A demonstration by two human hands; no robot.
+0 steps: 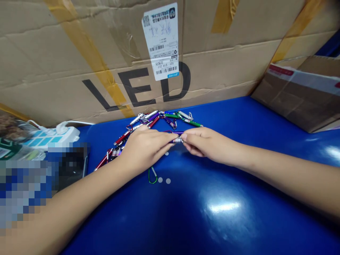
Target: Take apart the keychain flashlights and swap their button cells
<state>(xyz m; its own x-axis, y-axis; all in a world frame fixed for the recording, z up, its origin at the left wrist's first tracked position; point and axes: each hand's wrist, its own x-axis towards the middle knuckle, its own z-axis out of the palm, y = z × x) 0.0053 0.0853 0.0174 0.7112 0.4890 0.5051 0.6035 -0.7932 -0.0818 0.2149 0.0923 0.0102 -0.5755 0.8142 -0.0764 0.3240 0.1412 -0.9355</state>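
Between my hands is a small purple and silver metal tube (177,140). My left hand (145,147) pinches its left end, fingers pressed together. At its right end, the fingertips of my right hand (199,141) are closed on it. Behind and to the left of my hands lies a pile of small metal tubes in red, silver, purple and green, some with clips, such as a green tube (193,123) and a red tube (122,137). A green carabiner clip (152,176) lies nearer me, beside small round discs (168,181). My fingers hide part of the held tube.
The blue table (225,219) is shiny. Behind it stands a large cardboard box (212,78) marked LED. An open carton (297,95) is at the right. A white power strip (50,138) and a dark phone-like object (71,166) lie left.
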